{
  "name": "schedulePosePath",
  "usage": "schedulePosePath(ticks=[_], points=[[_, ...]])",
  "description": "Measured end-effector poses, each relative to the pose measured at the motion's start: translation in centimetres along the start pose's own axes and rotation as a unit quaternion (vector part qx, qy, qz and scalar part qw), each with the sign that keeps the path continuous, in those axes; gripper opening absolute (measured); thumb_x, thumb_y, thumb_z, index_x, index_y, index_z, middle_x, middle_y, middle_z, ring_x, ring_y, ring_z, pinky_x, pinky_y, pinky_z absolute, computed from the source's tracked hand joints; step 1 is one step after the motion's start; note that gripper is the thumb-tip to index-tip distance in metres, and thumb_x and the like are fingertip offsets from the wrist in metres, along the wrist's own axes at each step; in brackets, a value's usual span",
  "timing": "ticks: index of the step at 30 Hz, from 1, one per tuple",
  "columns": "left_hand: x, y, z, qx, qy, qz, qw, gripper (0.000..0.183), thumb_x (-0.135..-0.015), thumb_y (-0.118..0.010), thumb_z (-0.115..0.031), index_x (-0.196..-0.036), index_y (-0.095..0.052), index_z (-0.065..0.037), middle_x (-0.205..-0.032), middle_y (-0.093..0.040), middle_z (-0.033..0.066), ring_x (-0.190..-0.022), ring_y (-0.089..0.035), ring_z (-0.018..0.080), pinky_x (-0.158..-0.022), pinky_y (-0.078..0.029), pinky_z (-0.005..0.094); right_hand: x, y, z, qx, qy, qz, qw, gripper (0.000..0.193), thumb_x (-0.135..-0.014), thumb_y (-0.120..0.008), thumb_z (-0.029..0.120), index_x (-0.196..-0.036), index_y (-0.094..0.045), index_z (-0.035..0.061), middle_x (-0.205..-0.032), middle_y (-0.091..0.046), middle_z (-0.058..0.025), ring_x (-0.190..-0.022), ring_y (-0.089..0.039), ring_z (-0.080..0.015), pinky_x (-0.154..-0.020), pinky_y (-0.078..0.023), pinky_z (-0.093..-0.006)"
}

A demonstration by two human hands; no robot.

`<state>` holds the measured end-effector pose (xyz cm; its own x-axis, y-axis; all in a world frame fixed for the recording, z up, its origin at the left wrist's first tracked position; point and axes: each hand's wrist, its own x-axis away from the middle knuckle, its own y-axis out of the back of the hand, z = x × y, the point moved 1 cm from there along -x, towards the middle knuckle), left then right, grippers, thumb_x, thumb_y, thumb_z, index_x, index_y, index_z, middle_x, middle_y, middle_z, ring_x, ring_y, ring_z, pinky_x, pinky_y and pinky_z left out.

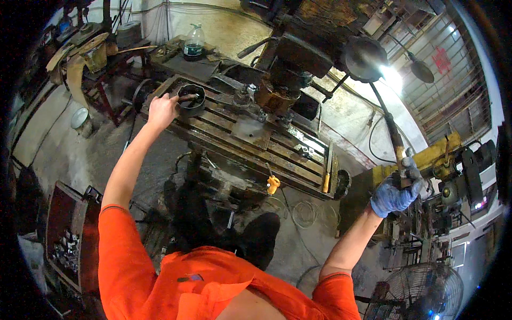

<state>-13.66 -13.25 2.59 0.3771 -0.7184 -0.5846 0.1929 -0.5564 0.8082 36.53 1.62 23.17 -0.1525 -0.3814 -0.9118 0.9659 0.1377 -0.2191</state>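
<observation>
My bare left hand [162,110] is closed on the handle of a brush [188,97], whose far end dips into a round dark pot [192,111]. The pot stands at the left end of a slotted machine table [213,124]. Far to the right, my right hand [397,192] wears a blue work glove, its fingers wrapped round the lower end of a long dark lever [390,125]. This lever slants up toward the round black part of the machine [366,58]. A rusty round tool head [277,96] sits low over the middle of the machine table.
A yellow-handled tool [273,184] hangs at the table's front edge. A clear jug [194,41] stands behind the pot. At lower left is an open cabinet [80,234] with metal parts. A caged fan [421,293] stands at lower right, and coiled cable [305,214] lies on the floor.
</observation>
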Motion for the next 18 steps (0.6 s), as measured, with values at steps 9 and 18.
schedulePosePath(ticks=[9,18], points=[[-3.5,-2.4,2.8,0.018,-0.023,0.107,0.994,0.015,-0.067,-0.058,-0.008,-0.079,-0.066,-0.006,-0.074,-0.060,0.0159,-0.075,-0.060,0.0314,-0.069,-0.048,0.0403,-0.4,0.5,-0.2,-0.007,-0.039,0.003,0.999,0.036,-0.088,-0.036,0.030,-0.079,-0.052,-0.0003,-0.088,-0.059,-0.0155,-0.088,-0.053,-0.0240,-0.096,-0.032,-0.0468],[0.0,4.5,2.1,0.018,-0.013,0.089,0.996,0.021,-0.071,-0.060,-0.010,-0.092,-0.065,-0.009,-0.080,-0.059,0.0156,-0.075,-0.057,0.0324,-0.069,-0.046,0.0424,-0.7,0.5,-0.5,-0.003,0.017,0.027,0.999,0.036,-0.089,-0.036,0.032,-0.079,-0.052,0.0022,-0.088,-0.058,-0.0146,-0.083,-0.051,-0.0221,-0.079,-0.036,-0.0342]])
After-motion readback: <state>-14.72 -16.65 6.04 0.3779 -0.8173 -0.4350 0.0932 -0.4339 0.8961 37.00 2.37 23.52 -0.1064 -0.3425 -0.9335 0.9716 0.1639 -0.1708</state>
